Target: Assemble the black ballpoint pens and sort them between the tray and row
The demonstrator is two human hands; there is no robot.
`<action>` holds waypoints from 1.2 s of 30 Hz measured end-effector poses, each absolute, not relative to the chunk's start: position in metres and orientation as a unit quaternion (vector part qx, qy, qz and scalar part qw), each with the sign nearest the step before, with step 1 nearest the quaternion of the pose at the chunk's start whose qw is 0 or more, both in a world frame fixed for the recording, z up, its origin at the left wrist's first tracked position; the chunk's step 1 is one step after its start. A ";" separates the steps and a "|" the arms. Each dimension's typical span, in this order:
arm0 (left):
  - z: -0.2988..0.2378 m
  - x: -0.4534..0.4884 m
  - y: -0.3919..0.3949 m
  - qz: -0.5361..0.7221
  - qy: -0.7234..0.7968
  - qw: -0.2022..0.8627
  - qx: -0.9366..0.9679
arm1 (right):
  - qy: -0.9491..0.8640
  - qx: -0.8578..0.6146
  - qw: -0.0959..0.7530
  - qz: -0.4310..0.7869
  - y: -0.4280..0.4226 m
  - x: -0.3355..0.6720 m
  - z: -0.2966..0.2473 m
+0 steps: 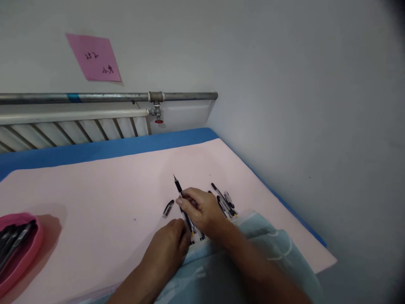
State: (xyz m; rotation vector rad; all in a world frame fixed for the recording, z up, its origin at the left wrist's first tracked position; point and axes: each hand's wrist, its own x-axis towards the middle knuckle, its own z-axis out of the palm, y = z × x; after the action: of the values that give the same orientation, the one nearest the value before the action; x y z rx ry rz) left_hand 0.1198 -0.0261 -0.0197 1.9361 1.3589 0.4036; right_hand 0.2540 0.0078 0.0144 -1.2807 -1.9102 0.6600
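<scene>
Right hand [202, 211] pinched an uncapped pen [178, 185], tip up | left hand [171, 242] closed on its lower end | cap [168, 208] lay just beside | probably best held steady, barrel straight.

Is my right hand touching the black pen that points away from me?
Touching. The head view shows the right hand closed round the black pen, thumb on its barrel.

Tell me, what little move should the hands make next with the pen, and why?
Probably the left hand should reach for the small black plastic pen cap lying loose on the pale pink paper sheet. The slim black pen held in the right hand has its pointed tip bare, and that cap lies just left of it.
</scene>
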 end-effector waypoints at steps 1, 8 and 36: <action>-0.022 0.122 -0.026 0.152 0.536 0.354 0.751 | -0.745 -0.496 0.364 0.258 0.008 0.254 0.015; -0.025 0.120 -0.023 0.134 0.528 0.338 0.768 | -0.746 -0.498 0.362 0.252 0.008 0.253 0.016; 0.008 0.050 0.012 0.450 0.530 0.651 0.304 | -0.810 -0.424 0.298 0.273 0.001 0.243 0.009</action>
State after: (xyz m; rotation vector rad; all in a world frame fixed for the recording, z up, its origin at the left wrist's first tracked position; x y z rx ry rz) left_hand 0.0500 0.0125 0.0081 0.6897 1.2028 1.0222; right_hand 0.2429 0.0009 0.0086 -1.1272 -2.1522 0.7265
